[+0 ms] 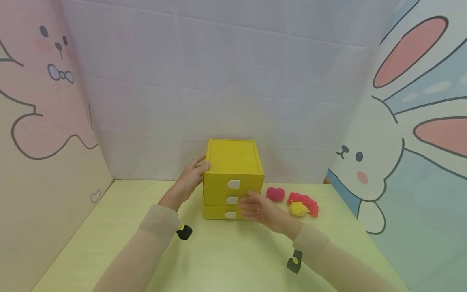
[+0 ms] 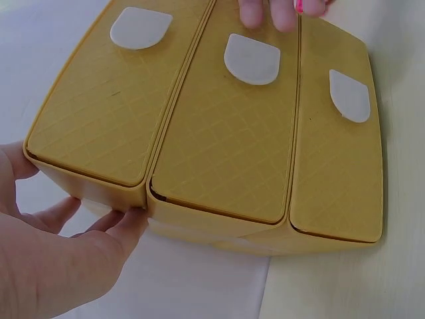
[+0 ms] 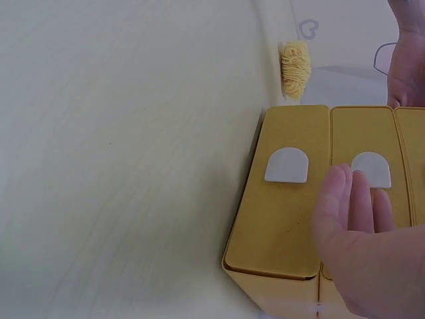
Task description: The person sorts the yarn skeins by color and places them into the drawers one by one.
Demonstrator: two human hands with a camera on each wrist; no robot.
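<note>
A yellow three-drawer box (image 1: 233,158) with white rounded tabs stands on the table, all its drawers pushed in. My left hand (image 1: 187,178) rests on the box's left side, its thumb by the top front corner. In the left wrist view, the fingertips of this hand (image 2: 73,252) touch the side wall. My right hand (image 1: 264,211) is before the lower drawers, fingers extended and nothing held. From the right wrist, that hand (image 3: 372,259) appears close to the middle drawer's white tab (image 3: 372,169); whether it touches the front I cannot tell.
Right of the box lie a pink yarn bundle (image 1: 275,194), a longer red-pink one (image 1: 308,202) and a yellow one (image 1: 298,209). Another yellow yarn bundle (image 3: 295,70) appears beyond the box in the right wrist view. A pale wall (image 1: 226,89) stands behind, with printed side panels (image 1: 372,154).
</note>
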